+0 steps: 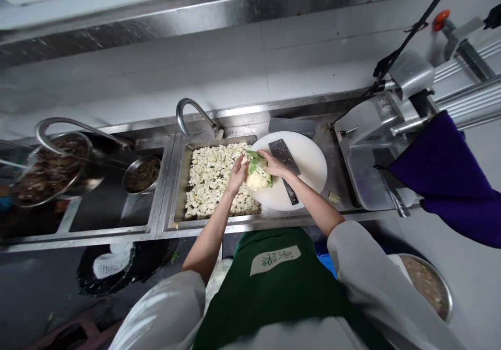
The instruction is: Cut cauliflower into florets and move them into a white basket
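Observation:
A cauliflower [260, 181] with green leaves at its stem end is held over the left part of a round white cutting board [313, 183]. My left hand [237, 173] is closed against its left side. From the upper right, the fingers of my right hand [274, 164] grip it near the leaves. Behind my right hand and forearm lies a dark cleaver [284, 152], flat on the board, its handle [290, 191] pointing towards me. Left of the board, many cut cauliflower pieces [211, 177] fill a metal sink basin [178, 193].
A curved faucet [198, 107] rises behind the basin. To the left are a second sink, a small bowl [141, 175] and a large strainer [55, 167] of dark food. A slicing machine [371, 151] with a purple cloth [450, 172] stands right. A metal shelf [188, 21] hangs above.

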The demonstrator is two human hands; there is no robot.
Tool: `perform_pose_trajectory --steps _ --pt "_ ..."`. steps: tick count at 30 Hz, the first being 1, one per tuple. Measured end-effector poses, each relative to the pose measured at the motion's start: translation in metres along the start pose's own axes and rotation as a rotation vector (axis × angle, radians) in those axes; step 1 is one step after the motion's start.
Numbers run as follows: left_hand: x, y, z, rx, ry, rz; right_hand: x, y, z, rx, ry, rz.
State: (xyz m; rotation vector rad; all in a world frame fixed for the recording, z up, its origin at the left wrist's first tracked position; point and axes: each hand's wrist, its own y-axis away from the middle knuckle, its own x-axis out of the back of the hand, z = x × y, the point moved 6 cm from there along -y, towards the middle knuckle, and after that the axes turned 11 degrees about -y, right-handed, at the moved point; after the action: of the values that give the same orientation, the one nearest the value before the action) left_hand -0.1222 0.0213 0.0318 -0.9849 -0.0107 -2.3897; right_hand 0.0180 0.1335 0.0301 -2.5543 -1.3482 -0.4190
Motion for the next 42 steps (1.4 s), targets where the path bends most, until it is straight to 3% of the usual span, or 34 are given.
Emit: perform_pose_trajectory --steps 6,10,12,14,17,20,23,26,28,32,34,37,39,42 --pt "0.029 0.001 0.023 -0.297 -0.313 -0.407 -0.044 -0.021 -0.024 -0.057 0.108 -0.069" --pt "0.034 0.013 0.016 -0.316 -0.359 -0.382 -0.028 -0.019 -0.019 0.018 0.012 -0.144" --pt "0.03 0.023 0.009 -0.296 -0.369 -0.32 -0.013 0.0 -0.002 0.061 -0.09 -0.198" --pt "0.025 0.03 0.004 -0.254 -0.408 -0.246 0.001 0.029 0.021 0.069 -0.178 -0.151" --pt "0.025 0.028 0.001 -0.151 -0.424 -0.193 0.013 0.084 0.055 -0.015 -0.115 0.139" --pt "0.03 0.013 0.001 -0.064 -0.441 -0.298 0.012 0.138 0.077 -0.274 0.22 0.418" --pt "0.025 0.006 0.017 -0.196 -0.435 -0.453 -0.004 0.164 0.085 -0.464 0.411 0.381" --pt "0.002 0.027 0.032 -0.341 -0.444 -0.605 -0.021 0.161 0.082 -0.45 0.435 0.253" --pt "-0.013 0.044 0.034 -0.306 -0.514 -0.525 -0.024 0.154 0.079 -0.446 0.462 0.202" --pt "-0.024 0.067 0.033 -0.121 -0.56 -0.157 -0.008 0.139 0.078 -0.492 0.432 0.175" --pt "-0.028 0.072 0.037 -0.101 -0.538 -0.15 0.013 0.139 0.077 -0.491 0.383 0.245" --pt "-0.035 0.078 0.05 -0.177 -0.507 -0.232 0.048 0.157 0.078 -0.46 0.231 0.44" --pt "-0.039 0.084 0.057 -0.203 -0.513 -0.201 0.061 0.176 0.081 -0.404 -0.026 0.544" --pt "-0.046 0.092 0.062 -0.173 -0.525 -0.106 0.066 0.193 0.081 -0.265 -0.51 0.59"
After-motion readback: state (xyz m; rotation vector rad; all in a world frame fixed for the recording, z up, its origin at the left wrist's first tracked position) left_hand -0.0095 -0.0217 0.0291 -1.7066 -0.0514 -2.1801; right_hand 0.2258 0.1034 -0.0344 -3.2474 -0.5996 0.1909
